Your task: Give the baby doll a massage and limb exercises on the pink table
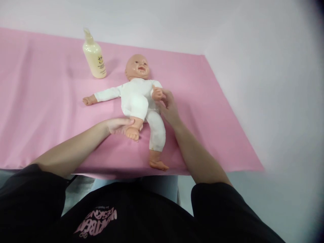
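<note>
A baby doll with a white cloth body lies on its back, its head toward the far side of the table. My left hand is wrapped round the doll's lower leg, just above the foot, with the thumb on top; that leg is bent up. At the doll's chest, my right hand grips the doll's small hand between thumb and fingers, and this arm is folded in over the body. The doll's other arm stretches out sideways. Its other leg lies straight, the foot close to the table's near edge.
A cream-coloured pump bottle stands beyond the doll's outstretched arm, to the left of its head. Pink cloth covers the table, slightly wrinkled at the left. White walls border the far and right sides.
</note>
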Demonstrator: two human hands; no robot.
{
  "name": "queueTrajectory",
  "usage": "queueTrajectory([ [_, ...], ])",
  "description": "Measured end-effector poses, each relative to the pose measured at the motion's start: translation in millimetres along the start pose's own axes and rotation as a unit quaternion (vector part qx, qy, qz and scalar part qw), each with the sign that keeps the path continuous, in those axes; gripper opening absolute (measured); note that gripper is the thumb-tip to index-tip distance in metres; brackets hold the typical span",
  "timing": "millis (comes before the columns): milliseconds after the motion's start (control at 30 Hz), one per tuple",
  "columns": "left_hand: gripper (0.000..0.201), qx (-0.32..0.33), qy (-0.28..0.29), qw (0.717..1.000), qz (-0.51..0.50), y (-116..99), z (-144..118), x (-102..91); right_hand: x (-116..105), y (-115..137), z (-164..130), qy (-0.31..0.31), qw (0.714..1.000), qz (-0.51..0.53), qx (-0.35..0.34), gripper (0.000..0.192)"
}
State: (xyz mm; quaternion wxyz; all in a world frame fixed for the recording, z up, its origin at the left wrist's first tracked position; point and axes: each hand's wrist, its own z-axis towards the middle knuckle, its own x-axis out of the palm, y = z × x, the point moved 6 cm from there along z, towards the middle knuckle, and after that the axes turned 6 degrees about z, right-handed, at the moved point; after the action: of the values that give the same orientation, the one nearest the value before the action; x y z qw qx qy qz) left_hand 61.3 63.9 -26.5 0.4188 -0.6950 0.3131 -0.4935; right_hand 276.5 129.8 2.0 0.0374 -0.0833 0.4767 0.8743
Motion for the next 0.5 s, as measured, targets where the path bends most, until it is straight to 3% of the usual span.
queueTrajectory([
  [133,0.063,-0.071,0.158,0.976,0.134,-2,-7,19.2,-16,-7,4,-0.131,0.981,0.130,0.054,0.055],
  [233,0.057,-0.093,0.245,0.947,0.188,-3,-7,28.2,-34,-31,2,-0.232,0.931,0.232,0.159,0.060],
  [333,0.053,-0.082,0.241,0.949,0.189,-5,-4,26.9,-50,-67,-6,-0.298,0.866,0.273,0.295,0.041],
  [400,0.053,-0.078,0.251,0.947,0.185,-4,-4,28.0,-56,-84,-11,-0.321,0.838,0.296,0.327,0.034],
  [433,0.053,-0.078,0.261,0.946,0.178,-3,-5,29.4,-58,-88,-12,-0.325,0.835,0.300,0.327,0.031],
  [500,0.060,-0.067,0.258,0.953,0.145,-1,-6,30.2,-56,-85,-9,-0.290,0.863,0.287,0.298,0.027],
])
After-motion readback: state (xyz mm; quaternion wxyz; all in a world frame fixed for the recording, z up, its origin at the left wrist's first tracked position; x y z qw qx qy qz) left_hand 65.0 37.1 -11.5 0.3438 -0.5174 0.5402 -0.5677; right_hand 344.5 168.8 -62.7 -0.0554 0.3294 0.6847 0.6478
